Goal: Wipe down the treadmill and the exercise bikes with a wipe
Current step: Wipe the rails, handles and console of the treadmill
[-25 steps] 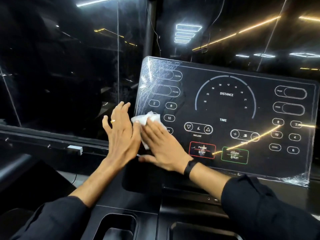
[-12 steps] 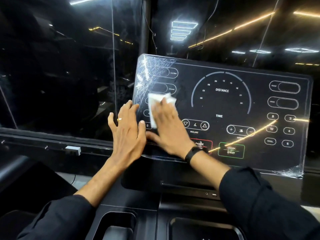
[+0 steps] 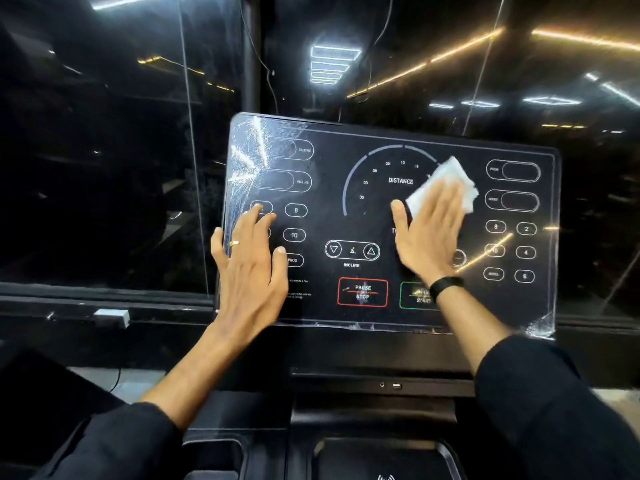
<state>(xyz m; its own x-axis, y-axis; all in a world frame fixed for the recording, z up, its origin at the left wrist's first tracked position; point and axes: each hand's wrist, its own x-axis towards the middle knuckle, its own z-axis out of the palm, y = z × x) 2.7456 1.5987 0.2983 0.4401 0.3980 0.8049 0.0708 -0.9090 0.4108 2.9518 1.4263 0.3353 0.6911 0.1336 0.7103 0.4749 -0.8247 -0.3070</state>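
Treadmill console [image 3: 388,216] — my right hand [image 3: 427,233], fingers flat, presses wipe [image 3: 446,183] on it; my left hand [image 3: 251,261] — spread, resting at its left edge.

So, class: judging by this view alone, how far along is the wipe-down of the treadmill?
Early. Nothing is visibly finished. In hand: the right hand presses the white wipe flat on the treadmill console panel beside the DISTANCE dial, while the left hand steadies the panel's left edge. Left: the cup-holder tray below, and the exercise bikes, which are out of view.
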